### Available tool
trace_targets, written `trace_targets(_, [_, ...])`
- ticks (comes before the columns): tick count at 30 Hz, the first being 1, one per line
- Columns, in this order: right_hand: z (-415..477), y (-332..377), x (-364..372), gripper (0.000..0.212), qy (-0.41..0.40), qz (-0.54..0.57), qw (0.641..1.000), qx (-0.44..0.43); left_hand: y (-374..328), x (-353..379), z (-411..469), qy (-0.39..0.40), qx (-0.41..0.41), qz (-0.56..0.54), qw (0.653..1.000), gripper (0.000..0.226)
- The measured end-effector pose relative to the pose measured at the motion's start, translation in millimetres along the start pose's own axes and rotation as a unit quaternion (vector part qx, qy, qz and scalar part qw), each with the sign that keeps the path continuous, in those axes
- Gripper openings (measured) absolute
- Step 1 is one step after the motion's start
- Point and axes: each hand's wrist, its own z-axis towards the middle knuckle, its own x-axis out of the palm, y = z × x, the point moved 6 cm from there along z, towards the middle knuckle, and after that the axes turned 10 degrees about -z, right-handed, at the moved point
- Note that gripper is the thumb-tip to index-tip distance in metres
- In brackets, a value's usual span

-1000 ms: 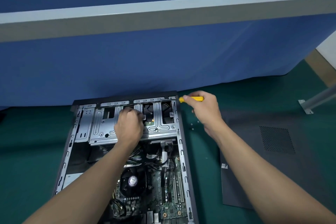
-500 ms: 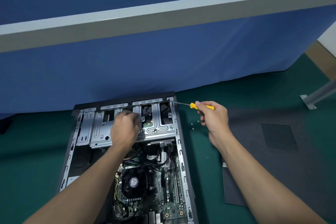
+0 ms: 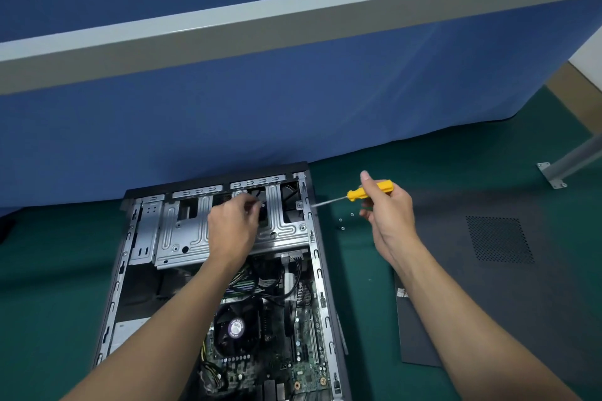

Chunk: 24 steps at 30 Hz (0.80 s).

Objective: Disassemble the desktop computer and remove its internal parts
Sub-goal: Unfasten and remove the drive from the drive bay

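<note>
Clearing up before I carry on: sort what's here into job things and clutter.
Job: computer case, metal cage gripped by the left hand, screwdriver in the right hand, loose screws, removed side panel.
Just lying about: blue partition, metal foot, green mat.

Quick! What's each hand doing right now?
Left hand: fingers curled over the drive cage; cannot tell if holding anything.
Right hand: holding the yellow screwdriver.
</note>
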Motion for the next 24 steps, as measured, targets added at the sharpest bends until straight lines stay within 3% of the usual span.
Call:
trace_targets(4, [0.2, 2.0, 6.2, 0.027, 0.057, -0.085, 0.995, -0.014, -43.6, 8.9, -16.1, 0.001, 0.043, -0.115, 0.992, 0.015])
trace_targets(7, [-7.4, 0.8, 9.7, 0.025, 0.084, -0.307, 0.945, -0.083, -70.5, 25.1, -30.0, 0.023, 0.076, -0.161, 0.984, 0.014])
trace_targets(9, [-12.1, -1.3, 11.7, 0.023, 0.104, -0.374, 0.914, -0.117, -82.9, 38.1, -37.5, 0.037, 0.086, -0.158, 0.983, 0.013])
trace_targets(12, [-16.6, -7.6, 10.3, 0.018, 0.121, -0.392, 0.902, -0.131, -95.5, 53.0, -46.1, 0.048, 0.108, -0.143, 0.983, 0.016])
trace_targets(18, [-10.5, -16.0, -8.1, 0.007, 0.075, -0.39, 0.909, -0.128, -104.9, 69.2, -55.0, 0.087, 0.162, -0.094, 0.978, 0.016])
trace_targets(24, [2.2, -28.1, -10.7, 0.007, 0.079, -0.429, 0.887, -0.15, -102.0, 82.9, -51.9, 0.138, 0.141, -0.07, 0.978, 0.017])
